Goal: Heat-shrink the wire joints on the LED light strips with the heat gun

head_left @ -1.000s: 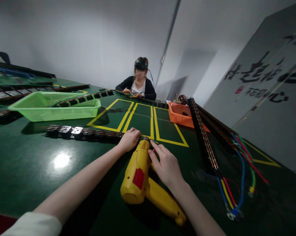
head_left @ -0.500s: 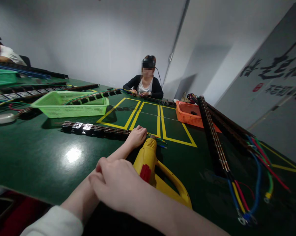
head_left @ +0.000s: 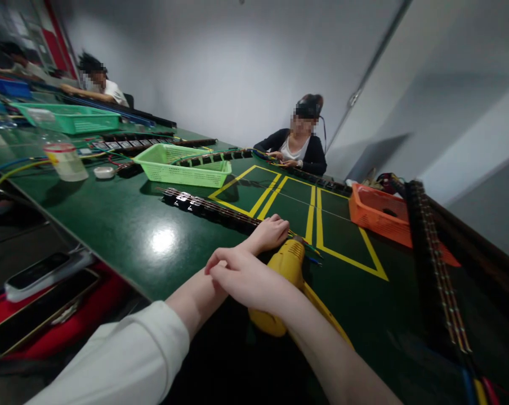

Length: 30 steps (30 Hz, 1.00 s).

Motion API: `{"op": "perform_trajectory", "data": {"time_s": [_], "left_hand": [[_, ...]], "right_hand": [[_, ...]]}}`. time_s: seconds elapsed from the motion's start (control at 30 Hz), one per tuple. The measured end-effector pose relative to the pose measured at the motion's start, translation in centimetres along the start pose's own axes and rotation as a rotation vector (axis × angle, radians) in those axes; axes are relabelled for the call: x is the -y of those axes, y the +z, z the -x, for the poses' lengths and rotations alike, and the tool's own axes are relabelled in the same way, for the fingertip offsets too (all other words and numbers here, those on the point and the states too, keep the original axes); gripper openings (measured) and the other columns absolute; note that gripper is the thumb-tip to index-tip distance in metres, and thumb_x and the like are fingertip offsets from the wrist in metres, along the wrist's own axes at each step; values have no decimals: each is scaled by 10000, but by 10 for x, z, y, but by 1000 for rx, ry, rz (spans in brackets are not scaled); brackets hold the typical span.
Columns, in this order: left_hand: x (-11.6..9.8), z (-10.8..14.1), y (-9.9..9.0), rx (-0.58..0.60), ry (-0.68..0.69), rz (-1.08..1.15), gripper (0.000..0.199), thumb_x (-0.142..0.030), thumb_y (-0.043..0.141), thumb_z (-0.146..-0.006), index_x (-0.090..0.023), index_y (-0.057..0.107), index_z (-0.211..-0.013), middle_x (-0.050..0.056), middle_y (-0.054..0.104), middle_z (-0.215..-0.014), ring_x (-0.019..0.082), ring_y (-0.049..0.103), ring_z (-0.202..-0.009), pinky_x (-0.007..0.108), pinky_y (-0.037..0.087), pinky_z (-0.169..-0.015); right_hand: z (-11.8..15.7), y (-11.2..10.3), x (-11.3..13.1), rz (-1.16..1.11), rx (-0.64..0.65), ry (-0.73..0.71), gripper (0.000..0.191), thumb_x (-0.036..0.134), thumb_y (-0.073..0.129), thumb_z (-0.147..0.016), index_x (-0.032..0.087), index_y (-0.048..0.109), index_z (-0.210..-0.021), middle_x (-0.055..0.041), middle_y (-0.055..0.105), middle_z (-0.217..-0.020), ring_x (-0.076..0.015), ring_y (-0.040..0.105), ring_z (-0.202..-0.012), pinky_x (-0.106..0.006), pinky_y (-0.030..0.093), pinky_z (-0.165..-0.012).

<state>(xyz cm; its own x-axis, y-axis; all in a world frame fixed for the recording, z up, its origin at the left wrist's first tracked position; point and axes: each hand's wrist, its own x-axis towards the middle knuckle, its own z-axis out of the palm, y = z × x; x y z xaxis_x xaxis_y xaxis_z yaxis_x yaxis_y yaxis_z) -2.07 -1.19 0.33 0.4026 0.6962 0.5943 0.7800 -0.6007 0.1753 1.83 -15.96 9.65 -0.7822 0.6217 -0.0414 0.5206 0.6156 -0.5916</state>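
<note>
Dark strip: A long, narrow strip (head_left: 212,209), black with coppery lines along its length and bright reflections near its far-left end, lies flat and slantwise on the green table (head_left: 123,208), its nearer end reaching the left hand (head_left: 275,232).

Loose wires: Thin green, yellow and blue wires (head_left: 312,248) fan out on the tabletop just past the left hand's fingers, their ends spread apart.

Heat gun: A yellow heat gun (head_left: 289,261) rests on its side beside the left hand, its dark nozzle pointing away toward the wires, its body and handle partly hidden behind the right hand (head_left: 246,275) and forearm.
</note>
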Motion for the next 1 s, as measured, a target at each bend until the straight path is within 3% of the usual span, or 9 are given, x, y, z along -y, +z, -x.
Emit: {"op": "perform_trajectory", "data": {"time_s": [0.07, 0.13, 0.23, 0.33, 0.5, 0.7, 0.77, 0.87, 1.0], "left_hand": [[0, 1, 1, -7, 1, 1, 222, -248, 364, -935, -160, 541, -833, 92, 588, -816, 215, 490, -914, 331, 445, -768], [0, 1, 1, -10, 1, 7, 228, -242, 365, -931, -161, 544, -815, 90, 590, -800, 214, 496, -901, 328, 445, -764], [1, 1, 1, -15, 12, 31, 231, -236, 370, -925, -162, 550, -801, 81, 593, -780, 210, 502, -882, 321, 445, -770], [3, 2, 1, -33, 36, 74, 206, -231, 378, -916, -164, 558, -840, 72, 598, -797, 203, 510, -889, 308, 448, -778], [4, 5, 0, -18, 4, 133, 169, -169, 451, -840, -184, 563, -967, 53, 582, -847, 194, 538, -905, 292, 456, -787], [4, 6, 1, -34, -7, 188, 181, -149, 450, -823, -185, 585, -939, 53, 588, -877, 188, 548, -920, 291, 464, -818], [5, 7, 1, -42, -20, 200, 184, -157, 457, -817, -187, 592, -939, 52, 586, -881, 183, 556, -904, 287, 469, -808], [5, 7, 1, -43, -54, 216, 195, -164, 461, -809, -191, 601, -943, 48, 586, -886, 172, 568, -871, 278, 473, -798], [5, 8, 0, -40, -51, 225, 191, -154, 470, -792, -200, 611, -912, 35, 599, -870, 168, 568, -890, 261, 470, -795]], "right_hand": [[18, -1, 9, -59, 13, -27, 232, 293, 416, -887, 223, 636, -906, 14, 675, -837, -125, 615, -769, -209, 431, -637], [37, -3, 7, -48, -86, 52, 238, 337, 420, -901, 221, 627, -888, 4, 664, -796, -141, 607, -732, -237, 430, -637], [67, -2, -14, 96, -427, 201, 231, 342, 432, -899, 230, 590, -1026, -32, 650, -935, -189, 595, -863, -317, 448, -772], [94, 6, -40, 333, -728, 336, 492, 426, 449, -880, 224, 401, -1326, -87, 504, -1274, -267, 466, -1169, -433, 368, -974], [124, 22, -60, 197, -528, 605, 634, 616, 289, -884, 291, 236, -1426, -55, 395, -1404, -259, 571, -1084, -405, 493, -819], [144, 34, -66, 322, -456, 581, 646, 595, 442, -835, 242, 375, -1372, -60, 507, -1334, -267, 557, -1123, -391, 482, -873], [153, 37, -71, 396, -478, 618, 611, 550, 554, -778, 227, 471, -1289, -69, 570, -1257, -274, 578, -1082, -394, 486, -867], [168, 42, -78, 459, -503, 659, 366, 524, 577, -765, 249, 593, -1006, -35, 659, -999, -245, 635, -908, -364, 512, -746], [183, 44, -83, 481, -520, 678, 326, 572, 522, -789, 247, 546, -794, -9, 621, -797, -210, 627, -741, -336, 496, -615]]}}
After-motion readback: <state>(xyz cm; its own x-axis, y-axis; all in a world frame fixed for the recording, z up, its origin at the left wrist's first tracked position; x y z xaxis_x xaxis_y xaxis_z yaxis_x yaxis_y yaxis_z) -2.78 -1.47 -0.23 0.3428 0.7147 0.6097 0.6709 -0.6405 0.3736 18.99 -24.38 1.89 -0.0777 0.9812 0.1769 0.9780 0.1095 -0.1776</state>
